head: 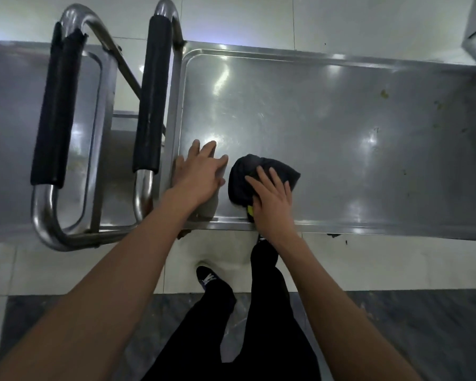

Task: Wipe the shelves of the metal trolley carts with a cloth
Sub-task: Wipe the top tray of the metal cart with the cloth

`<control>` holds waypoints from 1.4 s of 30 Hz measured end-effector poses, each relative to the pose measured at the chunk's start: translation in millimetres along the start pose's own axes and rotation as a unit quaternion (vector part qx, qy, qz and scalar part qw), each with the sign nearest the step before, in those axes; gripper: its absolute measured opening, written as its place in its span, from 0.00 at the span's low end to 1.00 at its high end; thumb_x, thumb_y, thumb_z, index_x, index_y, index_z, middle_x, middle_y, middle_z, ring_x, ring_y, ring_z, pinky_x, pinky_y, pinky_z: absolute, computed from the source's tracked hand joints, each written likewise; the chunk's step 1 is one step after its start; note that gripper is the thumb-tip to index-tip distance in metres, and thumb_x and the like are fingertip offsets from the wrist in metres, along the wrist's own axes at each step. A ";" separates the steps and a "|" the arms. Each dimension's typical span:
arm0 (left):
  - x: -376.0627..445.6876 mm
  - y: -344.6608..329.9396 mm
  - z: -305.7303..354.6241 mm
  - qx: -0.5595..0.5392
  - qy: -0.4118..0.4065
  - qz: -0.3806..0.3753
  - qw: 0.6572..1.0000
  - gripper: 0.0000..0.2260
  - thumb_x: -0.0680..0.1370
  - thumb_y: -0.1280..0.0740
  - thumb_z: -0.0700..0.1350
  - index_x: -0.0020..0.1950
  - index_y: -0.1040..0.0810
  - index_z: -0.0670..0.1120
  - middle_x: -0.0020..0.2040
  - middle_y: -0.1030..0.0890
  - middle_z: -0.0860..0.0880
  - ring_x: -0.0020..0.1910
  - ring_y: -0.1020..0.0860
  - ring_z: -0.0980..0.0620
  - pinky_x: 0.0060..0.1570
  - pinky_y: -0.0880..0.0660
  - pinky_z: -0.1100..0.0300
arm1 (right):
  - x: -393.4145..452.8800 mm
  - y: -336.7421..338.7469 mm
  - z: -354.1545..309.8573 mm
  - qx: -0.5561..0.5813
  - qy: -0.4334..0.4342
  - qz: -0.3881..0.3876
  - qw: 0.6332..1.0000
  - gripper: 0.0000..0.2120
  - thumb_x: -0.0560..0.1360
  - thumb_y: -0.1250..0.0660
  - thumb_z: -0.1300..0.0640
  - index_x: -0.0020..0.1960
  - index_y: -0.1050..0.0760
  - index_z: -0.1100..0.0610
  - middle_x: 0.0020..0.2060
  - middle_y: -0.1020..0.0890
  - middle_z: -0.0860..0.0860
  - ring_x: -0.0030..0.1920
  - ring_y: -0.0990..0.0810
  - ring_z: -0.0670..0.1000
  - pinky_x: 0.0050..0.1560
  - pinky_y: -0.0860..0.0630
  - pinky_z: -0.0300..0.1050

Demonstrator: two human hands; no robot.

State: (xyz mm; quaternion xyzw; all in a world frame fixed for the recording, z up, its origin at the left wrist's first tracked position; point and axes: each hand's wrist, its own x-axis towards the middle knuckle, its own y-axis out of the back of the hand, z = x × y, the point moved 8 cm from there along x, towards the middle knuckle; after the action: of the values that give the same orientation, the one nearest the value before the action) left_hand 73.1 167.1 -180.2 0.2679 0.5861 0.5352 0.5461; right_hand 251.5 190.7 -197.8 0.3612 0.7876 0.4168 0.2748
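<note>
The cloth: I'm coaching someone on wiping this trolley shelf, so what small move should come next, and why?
Probably sweep the dark cloth rightward along the shelf. The right hand presses it flat near the shelf's front left corner, while brownish spots show toward the far right, away from the cloth. The left hand rests flat on the shelf beside it, steadying.
</note>
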 end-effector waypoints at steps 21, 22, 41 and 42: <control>2.9 -9.4 -4.6 -0.035 0.023 -0.005 0.999 0.25 0.76 0.28 0.53 0.73 0.29 0.58 0.79 0.42 0.49 0.78 0.48 0.42 0.68 0.35 0.37 | 107.2 12.3 -6.8 -0.024 0.015 -0.005 1.000 0.22 0.81 0.39 0.58 0.72 0.30 0.44 0.78 0.36 0.46 0.80 0.45 0.51 0.78 0.52 0.57; 2.9 -11.4 -5.8 -0.044 0.031 -0.010 0.999 0.26 0.76 0.28 0.53 0.73 0.30 0.58 0.80 0.43 0.49 0.79 0.49 0.43 0.70 0.37 0.37 | 124.1 15.7 -7.0 -0.024 0.018 -0.005 1.000 0.21 0.81 0.40 0.58 0.72 0.30 0.44 0.78 0.36 0.46 0.80 0.45 0.51 0.78 0.53 0.57; 4.7 -8.2 -11.9 -0.177 0.141 -0.005 0.974 0.24 0.70 0.22 0.48 0.65 0.21 0.61 0.76 0.44 0.63 0.79 0.48 0.52 0.74 0.40 0.38 | 303.0 34.6 -34.1 -0.051 0.093 -0.082 0.991 0.23 0.81 0.41 0.59 0.75 0.33 0.46 0.80 0.41 0.47 0.80 0.49 0.52 0.78 0.53 0.60; 4.3 -8.6 -11.8 -0.175 0.138 -0.006 0.975 0.25 0.71 0.22 0.48 0.65 0.22 0.62 0.76 0.45 0.63 0.79 0.49 0.53 0.74 0.41 0.38 | 301.9 34.9 -34.7 -0.052 0.095 -0.081 0.991 0.23 0.81 0.41 0.59 0.75 0.33 0.46 0.80 0.41 0.47 0.80 0.49 0.52 0.78 0.53 0.59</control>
State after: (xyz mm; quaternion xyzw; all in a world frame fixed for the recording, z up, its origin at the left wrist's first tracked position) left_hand 63.3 164.6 -191.7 0.0885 0.5548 0.6578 0.5016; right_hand 60.3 429.4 -190.4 0.2402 0.8140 0.4658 0.2503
